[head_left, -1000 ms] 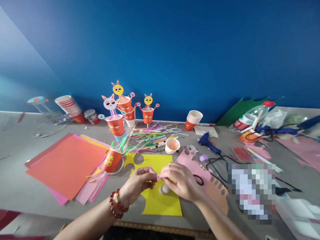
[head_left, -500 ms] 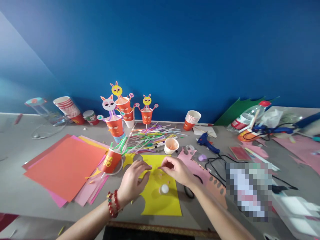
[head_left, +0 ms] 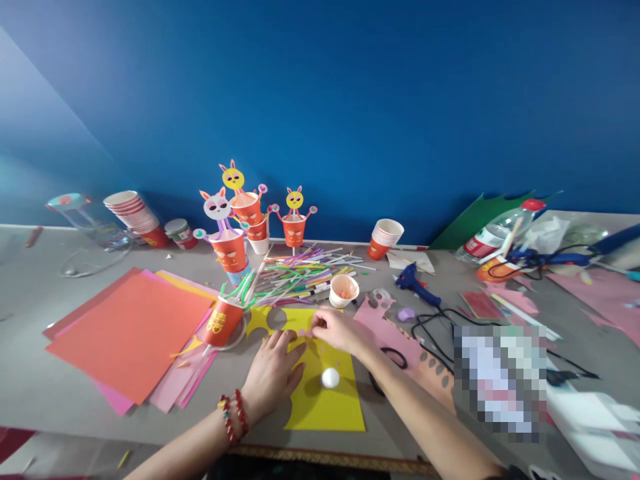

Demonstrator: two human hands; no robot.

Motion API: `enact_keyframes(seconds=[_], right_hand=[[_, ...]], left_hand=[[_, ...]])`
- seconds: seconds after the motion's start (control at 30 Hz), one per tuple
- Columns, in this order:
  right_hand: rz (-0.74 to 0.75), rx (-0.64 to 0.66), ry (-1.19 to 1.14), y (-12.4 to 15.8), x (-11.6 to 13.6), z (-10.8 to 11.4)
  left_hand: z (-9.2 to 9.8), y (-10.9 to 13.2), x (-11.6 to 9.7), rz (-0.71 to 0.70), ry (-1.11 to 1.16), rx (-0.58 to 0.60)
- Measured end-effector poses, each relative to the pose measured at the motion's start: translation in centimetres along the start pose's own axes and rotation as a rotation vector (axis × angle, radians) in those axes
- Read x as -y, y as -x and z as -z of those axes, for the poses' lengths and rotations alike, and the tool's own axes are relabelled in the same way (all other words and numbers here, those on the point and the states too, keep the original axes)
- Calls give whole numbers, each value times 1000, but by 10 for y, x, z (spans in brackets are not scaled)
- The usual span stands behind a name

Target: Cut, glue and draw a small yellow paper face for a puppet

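A sheet of yellow paper (head_left: pixel 333 413) with round holes cut along its left side lies on the table in front of me. My left hand (head_left: pixel 273 370), with red bead bracelets (head_left: pixel 233 415) at the wrist, rests palm down on its left part, fingers apart. My right hand (head_left: pixel 336 331) is closed in a pinch over the upper part of the sheet; what sits between its fingertips is too small to make out. Small pink paper pieces (head_left: pixel 305 333) lie by those fingertips. A white round cap (head_left: pixel 330 378), apparently on a small bottle, stands below the right hand.
Beyond the sheet is a paper cup (head_left: pixel 343 292) with orange scraps inside. Behind lie many coloured sticks (head_left: pixel 300 277) and rabbit-faced cup figures (head_left: pixel 229 250). Coloured paper (head_left: pixel 135 333) is stacked left. A blue glue gun (head_left: pixel 416 285), its cord, and pink cut paper (head_left: pixel 390 333) lie right.
My right hand has moved left and slightly up, toward the pink pieces. My left hand has come down and flattened onto the sheet, its fingers spreading.
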State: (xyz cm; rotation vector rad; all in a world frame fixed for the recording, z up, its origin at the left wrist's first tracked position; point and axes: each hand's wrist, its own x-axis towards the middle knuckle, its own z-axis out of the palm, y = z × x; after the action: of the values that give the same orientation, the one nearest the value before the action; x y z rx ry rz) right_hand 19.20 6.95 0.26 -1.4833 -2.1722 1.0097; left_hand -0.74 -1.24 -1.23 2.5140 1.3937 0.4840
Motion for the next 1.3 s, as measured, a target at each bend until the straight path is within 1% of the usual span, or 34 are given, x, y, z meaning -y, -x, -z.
enact_keyframes(seconds=[0.33,0.73,1.03,1.3], right_hand=[[-38,-31,98,2,4,-5],[-54,-43,170,3,5,-7],[-55,-39,212,5,11,-5],[-59,-45,246,5,12,-6]], left_hand=[[-6,4,3,16,-2,36],[-10,6,5,15,1,7],[-10,6,5,15,9,8],[-9,5,3,26,5,13]])
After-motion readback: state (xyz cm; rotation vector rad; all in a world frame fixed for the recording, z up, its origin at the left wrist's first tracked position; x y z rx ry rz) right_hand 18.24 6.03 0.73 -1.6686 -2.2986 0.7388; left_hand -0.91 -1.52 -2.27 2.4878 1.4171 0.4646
